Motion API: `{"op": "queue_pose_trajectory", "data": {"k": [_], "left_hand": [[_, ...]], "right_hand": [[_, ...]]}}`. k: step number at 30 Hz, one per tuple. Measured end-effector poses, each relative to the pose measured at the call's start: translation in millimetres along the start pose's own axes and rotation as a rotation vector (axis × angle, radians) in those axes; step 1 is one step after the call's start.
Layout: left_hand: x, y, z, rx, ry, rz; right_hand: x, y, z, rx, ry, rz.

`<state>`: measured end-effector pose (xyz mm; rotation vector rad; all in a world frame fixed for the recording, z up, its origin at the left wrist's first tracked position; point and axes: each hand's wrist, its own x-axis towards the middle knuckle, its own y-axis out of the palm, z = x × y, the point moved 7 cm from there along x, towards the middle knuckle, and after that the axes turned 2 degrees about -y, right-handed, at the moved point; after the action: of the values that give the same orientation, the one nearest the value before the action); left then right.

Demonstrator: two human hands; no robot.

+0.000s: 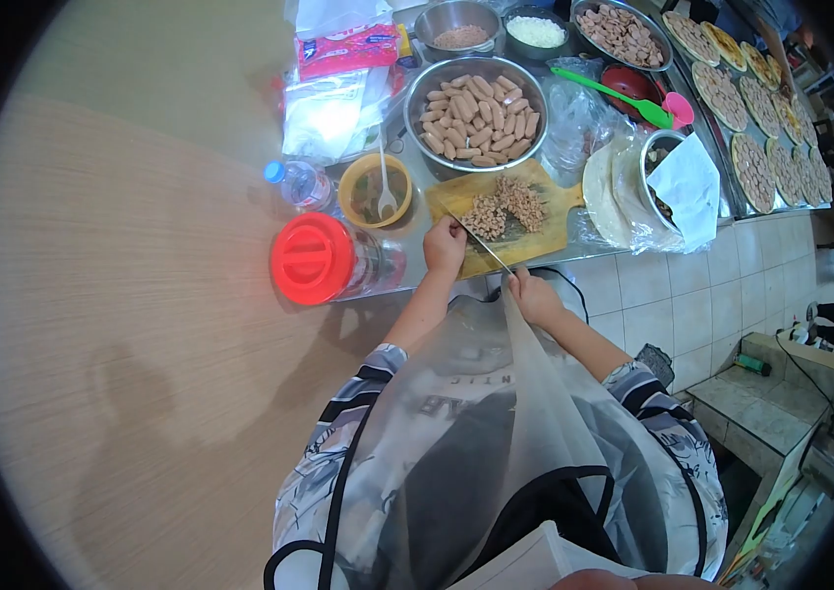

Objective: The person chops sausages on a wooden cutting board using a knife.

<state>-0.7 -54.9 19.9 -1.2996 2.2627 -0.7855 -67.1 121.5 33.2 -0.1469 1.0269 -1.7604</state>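
Observation:
A knife (484,245) slants across the near part of a yellow cutting board (553,197), its blade beside chopped sausage pieces (506,208). My right hand (535,297) is closed around the knife's near right end, at the board's edge. At the blade's other end, my left hand (445,248) has its fingers curled together and appears to pinch the blade near the tip. The handle is mostly hidden by my right hand. Behind the board stands a large metal bowl (411,116) holding many whole sausages (481,118).
Left of the board are a yellow bowl (347,193) with a spoon, a water bottle (301,184) and a red-lidded jar (313,259). To the right stands a pot (655,147) beside flat wrappers (606,192). Topped flatbreads (753,172) fill the far right table.

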Motion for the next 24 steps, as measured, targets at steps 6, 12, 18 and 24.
{"op": "queue_pose_trajectory", "data": {"k": [6,12,18,24], "left_hand": [[-1.0,-2.8,-0.3,-0.001,0.008,-0.037],[-6.4,-0.7,-0.6,-0.149,0.026,0.022],[-4.4,2.4,3.0,-0.157,-0.008,0.047],[-6.9,2.9,-3.8,-0.12,0.056,0.084]], "right_hand": [[-10.9,-9.7,-2.6,-0.094,0.086,0.042],[0.0,-19.5,-4.9,-0.05,0.009,-0.01],[-0.2,-15.4,-5.6,-0.089,0.083,0.065],[21.0,-6.1,-14.6,-0.097,0.034,-0.025]]}}
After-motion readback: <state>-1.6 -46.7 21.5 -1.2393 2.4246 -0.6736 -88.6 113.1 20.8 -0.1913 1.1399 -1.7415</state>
